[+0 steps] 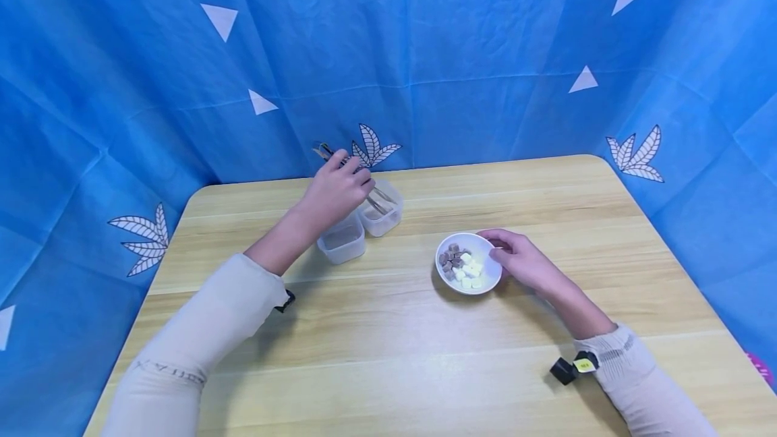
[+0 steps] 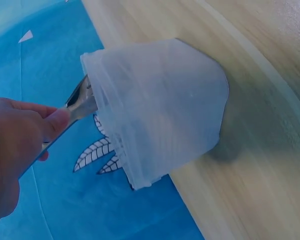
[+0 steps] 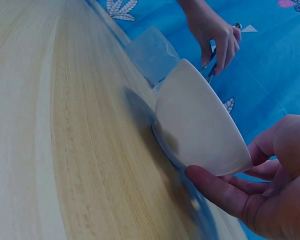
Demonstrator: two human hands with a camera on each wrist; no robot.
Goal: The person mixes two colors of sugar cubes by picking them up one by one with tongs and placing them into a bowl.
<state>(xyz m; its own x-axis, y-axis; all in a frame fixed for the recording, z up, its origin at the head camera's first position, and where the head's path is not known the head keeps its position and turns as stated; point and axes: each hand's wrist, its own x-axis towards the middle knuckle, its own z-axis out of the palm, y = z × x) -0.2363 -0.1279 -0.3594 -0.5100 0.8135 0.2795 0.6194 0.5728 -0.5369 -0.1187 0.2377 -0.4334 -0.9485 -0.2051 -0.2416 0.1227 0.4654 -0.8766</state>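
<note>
My left hand (image 1: 341, 187) holds metal tongs (image 2: 82, 105) pointing downward. In the head view their tips reach into the right-hand one of two translucent plastic containers (image 1: 388, 222). The other container (image 1: 342, 255) stands beside it, nearer and to the left, partly behind the hand. A white bowl (image 3: 200, 125) is gripped at its right side by my right hand (image 1: 523, 260), with the thumb and fingers on its wall. Inside the bowl are brown cubes (image 1: 449, 264) on the left and white cubes (image 1: 471, 270) on the right. Whether it touches the table cannot be told.
Everything stands over a light wooden table (image 1: 388, 369) with rounded far corners. Behind and beside it hangs a blue patterned cloth (image 1: 461, 39). A black device (image 1: 564, 371) is strapped at the right wrist.
</note>
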